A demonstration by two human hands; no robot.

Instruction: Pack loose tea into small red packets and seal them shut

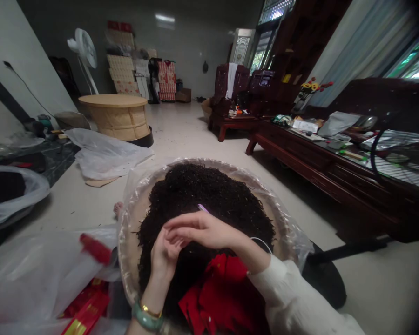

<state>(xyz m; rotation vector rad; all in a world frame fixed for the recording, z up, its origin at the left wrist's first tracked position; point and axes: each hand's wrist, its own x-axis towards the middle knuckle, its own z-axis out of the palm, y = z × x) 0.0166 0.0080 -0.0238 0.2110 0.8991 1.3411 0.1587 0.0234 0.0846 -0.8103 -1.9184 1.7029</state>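
My left hand point(164, 253), with a green bangle point(147, 318) and a gold bracelet at the wrist, meets my right hand point(204, 229) above a heap of dark dried tea leaves point(212, 186). The right hand's fingers reach across the left palm, long and loosely bent; both hands look open, and no object shows between them. Just beyond my right knuckles a thin purple stick point(204, 208) pokes out, its other end hidden. Red packets point(219, 293) lie on the leaves below my hands, inside a wide round tray lined with clear plastic point(281, 216).
Left of the tray lie more red packets point(91, 307) on plastic sheeting point(28, 274). Another plastic-lined container point(38, 186) holds dark leaves. A round woven stand point(117, 118), a white fan point(85, 49) and a cluttered wooden table point(296, 153) stand farther off. A bare foot point(118, 209) shows beside the tray.
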